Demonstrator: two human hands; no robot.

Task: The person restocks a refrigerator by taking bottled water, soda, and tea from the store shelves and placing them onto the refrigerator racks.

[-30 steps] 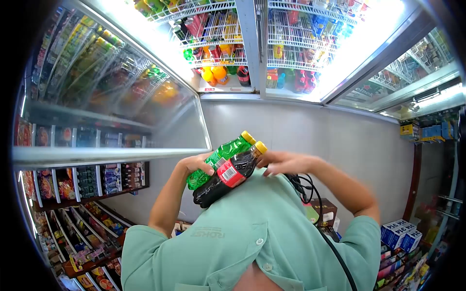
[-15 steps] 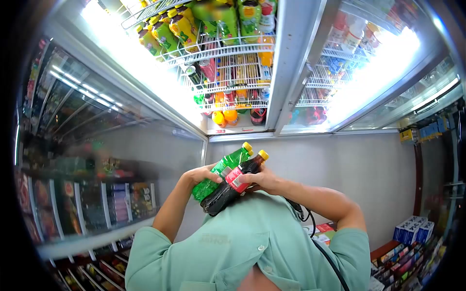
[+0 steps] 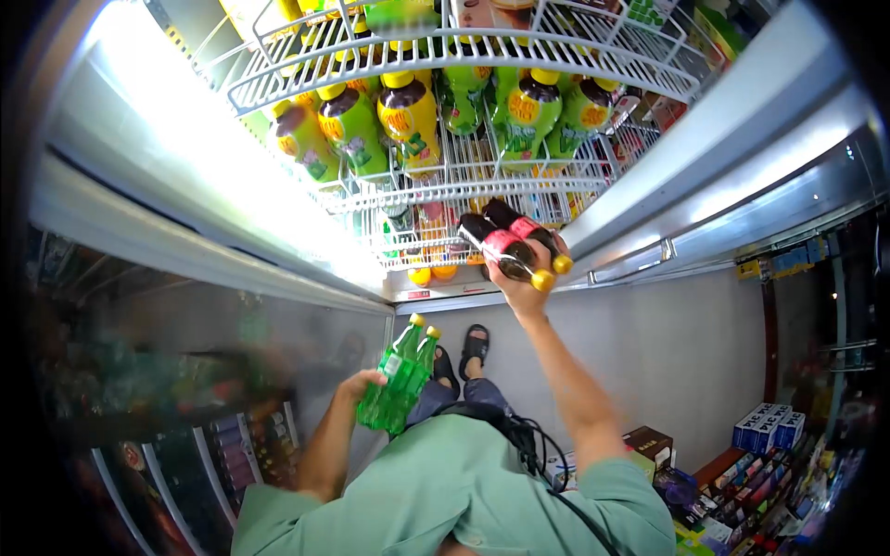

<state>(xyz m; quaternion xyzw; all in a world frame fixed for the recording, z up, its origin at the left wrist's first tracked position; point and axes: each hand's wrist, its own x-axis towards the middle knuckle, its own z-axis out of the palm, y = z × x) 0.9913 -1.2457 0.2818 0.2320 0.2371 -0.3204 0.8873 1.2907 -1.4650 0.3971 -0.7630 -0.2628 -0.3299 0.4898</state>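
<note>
Watching through the head camera, I had the left hand (image 3: 360,384) wrapped around the bodies of two green bottles (image 3: 396,378), just above the green shirt (image 3: 445,473). The thumb lay across the nearer one, and the two stood side by side with their yellow caps upward, probably so that a single grip could bind both and keep them near the body. How the fingers sat behind them I couldn't tell.

The right hand (image 3: 521,293) was stretched out into the open cooler, clasping two dark bottles with red labels (image 3: 507,248) toward their capped ends. Their yellow caps (image 3: 542,280) pointed back toward the person and their bases inward, which I took to be a way of leaving the bases clear of the fingers. They lay tilted, side by side, near the front of the wire shelf (image 3: 399,198); whether they touched it I couldn't make out. Yellow and green drink bottles (image 3: 406,125) stood in a row on that shelf, and orange ones (image 3: 420,276) sat low at the cooler's bottom.
</note>
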